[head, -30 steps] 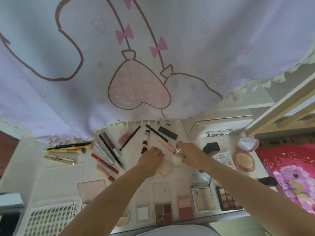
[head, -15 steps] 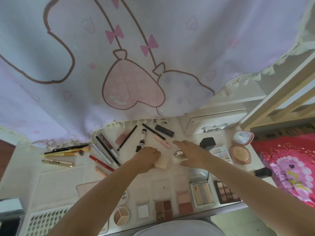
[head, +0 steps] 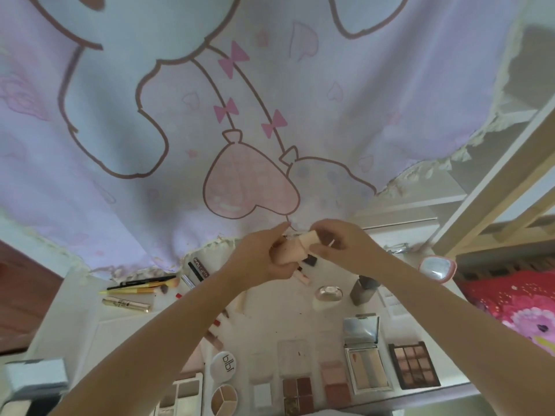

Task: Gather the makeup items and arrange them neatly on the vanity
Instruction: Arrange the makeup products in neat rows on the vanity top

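Observation:
Both hands are raised above the white vanity. My left hand grips the lower part of a beige makeup sponge, and my right hand pinches its upper end. Under the hands lie a pink tube and a dark lipstick case, partly hidden. A silver round jar and a dark grey box stand to the right. Pencils and brushes and a gold tube lie at the left. Several palettes line the front edge, beside an open mirrored compact and a brown eyeshadow palette.
A pale printed curtain hangs over the back of the vanity. An open pink compact mirror sits at the right edge. A red patterned bedcover and a wooden bed frame are on the right. A white round lid lies near the front.
Both hands have risen from the tabletop, bringing the beige sponge up with them. The silver jar stays on the vanity. The view has tilted and come closer.

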A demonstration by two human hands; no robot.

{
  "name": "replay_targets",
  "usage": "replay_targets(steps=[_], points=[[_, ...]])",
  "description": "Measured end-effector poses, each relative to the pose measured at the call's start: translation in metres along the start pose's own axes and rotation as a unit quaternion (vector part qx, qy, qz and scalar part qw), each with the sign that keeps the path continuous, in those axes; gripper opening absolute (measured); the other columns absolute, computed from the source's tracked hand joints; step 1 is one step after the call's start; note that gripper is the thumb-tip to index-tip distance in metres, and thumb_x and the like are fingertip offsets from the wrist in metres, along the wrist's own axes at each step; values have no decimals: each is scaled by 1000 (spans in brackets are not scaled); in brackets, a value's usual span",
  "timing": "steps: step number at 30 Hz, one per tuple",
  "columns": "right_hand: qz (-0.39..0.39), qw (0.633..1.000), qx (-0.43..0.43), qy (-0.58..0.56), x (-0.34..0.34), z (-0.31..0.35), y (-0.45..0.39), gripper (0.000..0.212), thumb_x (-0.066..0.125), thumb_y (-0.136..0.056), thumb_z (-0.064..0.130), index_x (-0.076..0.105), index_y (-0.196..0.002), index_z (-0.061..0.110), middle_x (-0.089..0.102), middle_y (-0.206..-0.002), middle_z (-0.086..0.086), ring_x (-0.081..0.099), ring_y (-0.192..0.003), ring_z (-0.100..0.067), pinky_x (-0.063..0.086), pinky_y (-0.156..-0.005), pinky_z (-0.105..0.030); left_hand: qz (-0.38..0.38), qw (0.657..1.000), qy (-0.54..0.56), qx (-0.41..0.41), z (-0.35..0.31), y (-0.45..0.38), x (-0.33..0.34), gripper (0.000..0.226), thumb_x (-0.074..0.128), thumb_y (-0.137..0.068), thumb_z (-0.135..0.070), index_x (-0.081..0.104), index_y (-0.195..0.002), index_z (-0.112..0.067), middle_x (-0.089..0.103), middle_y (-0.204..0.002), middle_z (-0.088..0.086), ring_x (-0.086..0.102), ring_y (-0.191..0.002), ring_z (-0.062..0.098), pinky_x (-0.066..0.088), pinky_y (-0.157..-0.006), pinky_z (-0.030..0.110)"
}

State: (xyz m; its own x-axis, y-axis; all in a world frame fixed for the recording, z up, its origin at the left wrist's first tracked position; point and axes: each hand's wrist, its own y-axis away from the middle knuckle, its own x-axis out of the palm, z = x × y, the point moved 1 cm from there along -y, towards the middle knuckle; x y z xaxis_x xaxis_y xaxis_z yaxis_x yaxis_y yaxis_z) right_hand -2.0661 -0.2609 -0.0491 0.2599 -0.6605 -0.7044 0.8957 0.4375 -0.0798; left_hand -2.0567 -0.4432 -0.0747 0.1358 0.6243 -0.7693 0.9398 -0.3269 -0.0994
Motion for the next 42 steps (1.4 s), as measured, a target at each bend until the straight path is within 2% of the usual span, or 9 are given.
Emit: replay_targets(steps=[4,7,11,14,19,24,31,37,42], points=[[20,998,-62,-22,-22,5,5,35,58,-78,-10,65,-102,14,53,-100,8,53,-84,0,40,-72,0,33,985,168,-39,-8,-1,-8,36,72,-72,-13,51,-94,-33,63,-76,-15,61,-60,-6,54,-60,15],[35,978,1,-208,-31,7,4,37,53,-82,-9,64,-88,27,58,-107,7,58,-91,-4,49,-76,-11,23,983,176,-35,-15,-6,-9,25,72,-73,-16,55,-77,-34,63,-75,-15,60,-62,-8,51,-61,11],[14,976,92,-195,-35,8,-6,11,54,-88,21,55,-100,18,64,-81,8,61,-62,-5,50,-52,-17,15,983,181,-40,-24,-13,-12,21,72,-73,-18,57,-77,-32,63,-76,-16,59,-62,-12,46,-59,4],[52,989,57,-125,-39,8,-7,11,60,-84,13,59,-91,22,63,-57,15,54,-43,2,44,-45,-11,34,976,207,-53,-29,-14,-16,14,69,-77,-20,60,-75,-31,66,-68,-16,60,-59,-10,45,-55,3],[67,976,21,-206,-43,2,-5,47,49,-76,-21,65,-75,23,64,-96,8,62,-80,4,51,-76,-13,68,937,324,-108,-27,-8,-16,8,60,-85,-14,63,-82,-21,70,-69,-6,66,-61,3,51,-54,14],[42,945,73,-316,-31,0,-11,27,52,-83,-9,64,-77,14,65,-96,2,66,-78,-2,53,-66,-15,41,946,301,-112,-19,-4,-10,9,63,-82,-17,62,-80,-27,70,-68,-11,66,-64,3,54,-61,16],[68,965,105,-232,-10,-10,-21,43,61,-76,-11,55,-98,25,67,-89,4,64,-80,-8,52,-74,-18,47,944,280,-166,6,1,4,9,68,-77,-23,62,-76,-29,67,-75,-6,63,-73,13,53,-73,32],[137,979,110,-101,24,-16,-37,34,57,-72,-17,63,-82,14,65,-92,-8,61,-87,-18,51,-77,-28,50,942,253,-215,33,15,25,20,72,-75,-22,56,-78,-33,61,-79,-12,53,-58,5,39,-41,9],[167,978,120,-30,55,-30,-52,27,56,-73,-13,69,-88,7,58,-87,-2,55,-81,-13,45,-76,-22,11,910,288,-298,58,26,46,19,73,-75,-23,55,-79,-30,59,-85,-6,52,-63,9,42,-46,16]])
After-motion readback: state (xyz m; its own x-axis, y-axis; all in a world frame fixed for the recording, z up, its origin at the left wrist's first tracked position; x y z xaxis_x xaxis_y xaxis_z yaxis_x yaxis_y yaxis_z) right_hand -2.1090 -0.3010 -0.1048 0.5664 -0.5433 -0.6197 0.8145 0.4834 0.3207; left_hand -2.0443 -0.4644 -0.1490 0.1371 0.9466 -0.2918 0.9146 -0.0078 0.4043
